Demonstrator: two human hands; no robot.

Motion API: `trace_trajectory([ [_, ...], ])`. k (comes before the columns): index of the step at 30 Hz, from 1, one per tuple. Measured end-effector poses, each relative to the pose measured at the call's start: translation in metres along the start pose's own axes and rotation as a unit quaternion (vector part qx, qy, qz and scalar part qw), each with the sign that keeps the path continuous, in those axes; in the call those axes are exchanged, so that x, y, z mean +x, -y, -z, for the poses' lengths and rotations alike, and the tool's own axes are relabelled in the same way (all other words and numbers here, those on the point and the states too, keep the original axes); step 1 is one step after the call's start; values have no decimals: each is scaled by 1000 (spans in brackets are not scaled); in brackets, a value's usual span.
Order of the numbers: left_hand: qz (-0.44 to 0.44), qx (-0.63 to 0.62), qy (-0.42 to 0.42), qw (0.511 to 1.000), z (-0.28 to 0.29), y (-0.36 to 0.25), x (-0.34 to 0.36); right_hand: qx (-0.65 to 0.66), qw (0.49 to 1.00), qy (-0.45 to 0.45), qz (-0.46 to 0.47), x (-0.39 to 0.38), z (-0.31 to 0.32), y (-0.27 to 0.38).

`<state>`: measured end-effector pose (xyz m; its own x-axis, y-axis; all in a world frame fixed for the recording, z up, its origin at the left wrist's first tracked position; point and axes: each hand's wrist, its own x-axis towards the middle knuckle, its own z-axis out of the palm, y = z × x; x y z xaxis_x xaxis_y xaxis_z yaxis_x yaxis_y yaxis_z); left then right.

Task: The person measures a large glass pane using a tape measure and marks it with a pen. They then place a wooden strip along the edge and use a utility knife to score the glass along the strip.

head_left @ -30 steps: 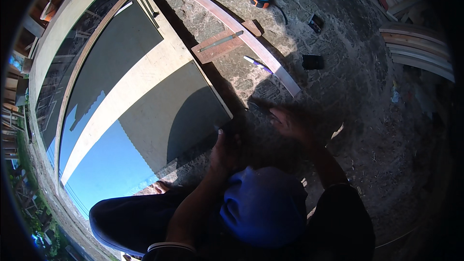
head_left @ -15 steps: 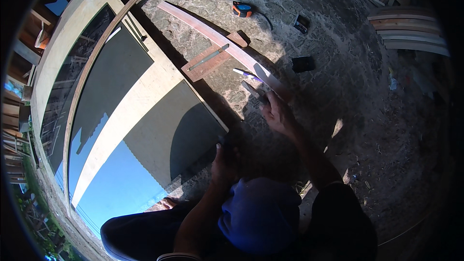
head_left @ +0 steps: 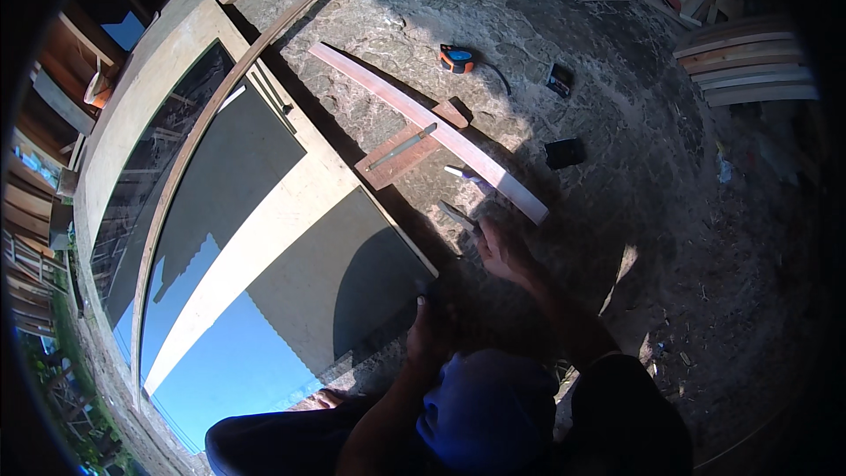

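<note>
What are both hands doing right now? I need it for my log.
Left hand: resting on the glazed frame's edge, grip cannot be told.
Right hand: closed on a small tool.

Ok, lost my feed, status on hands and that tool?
Right hand grips a small hand tool beside the curved wooden strip. Left hand rests at the window frame edge. Nothing between.

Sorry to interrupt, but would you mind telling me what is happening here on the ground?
A person crouches on rough ground beside a large glazed frame lying flat. The right hand reaches toward a long pale plank and seems to hold a small tool, though shadow hides the grip. The left hand rests at the frame's near corner. A short board lies against the plank, and a tape measure sits further off.
</note>
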<state>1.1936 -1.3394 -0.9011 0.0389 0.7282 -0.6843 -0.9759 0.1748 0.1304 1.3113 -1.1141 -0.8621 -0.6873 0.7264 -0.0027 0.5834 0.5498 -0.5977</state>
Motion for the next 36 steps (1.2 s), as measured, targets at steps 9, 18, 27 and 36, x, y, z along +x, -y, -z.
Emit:
trace_trajectory([
  [9,13,-10,2,1000,24,4,12,-12,999,0,-48,-32,-27,-17],
  [18,118,587,76,797,-81,-61,-9,-115,990,-83,-6,-17,-22,-17],
  [27,-479,609,-305,554,-126,-369,110,-108,991,-67,-46,-5,-1,5],
  [36,-403,735,-363,406,-142,-457,154,-74,985,-29,-150,-21,-32,-14],
])
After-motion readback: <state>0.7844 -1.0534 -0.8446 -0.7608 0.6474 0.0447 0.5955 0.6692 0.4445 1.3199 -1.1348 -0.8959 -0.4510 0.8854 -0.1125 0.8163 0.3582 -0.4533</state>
